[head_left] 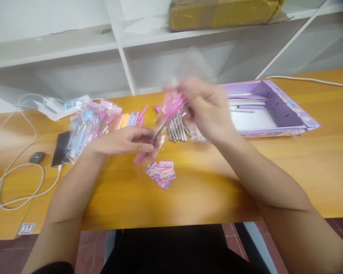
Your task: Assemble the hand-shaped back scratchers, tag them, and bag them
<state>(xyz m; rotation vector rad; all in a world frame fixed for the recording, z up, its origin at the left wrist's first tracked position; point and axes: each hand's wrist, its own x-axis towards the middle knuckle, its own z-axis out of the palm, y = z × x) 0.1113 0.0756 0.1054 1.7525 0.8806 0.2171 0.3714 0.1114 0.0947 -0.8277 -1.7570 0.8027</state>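
Note:
A pink back scratcher with a metal rod slants between my hands, with blurred clear plastic film around it. My left hand is closed around its lower part, near the pink handle. At the upper end, my right hand is smeared by motion and closed by the pink head. A clear plastic bag blurs above that hand; whether the scratcher is inside it I cannot tell. Several metal rods lie behind. Small printed cards lie in a loose pile below my hands.
Bagged back scratchers are heaped at left, over a dark phone-like device. Coloured handles lie in a row. A purple box stands right. Cables, a mouse and a power strip occupy the far left.

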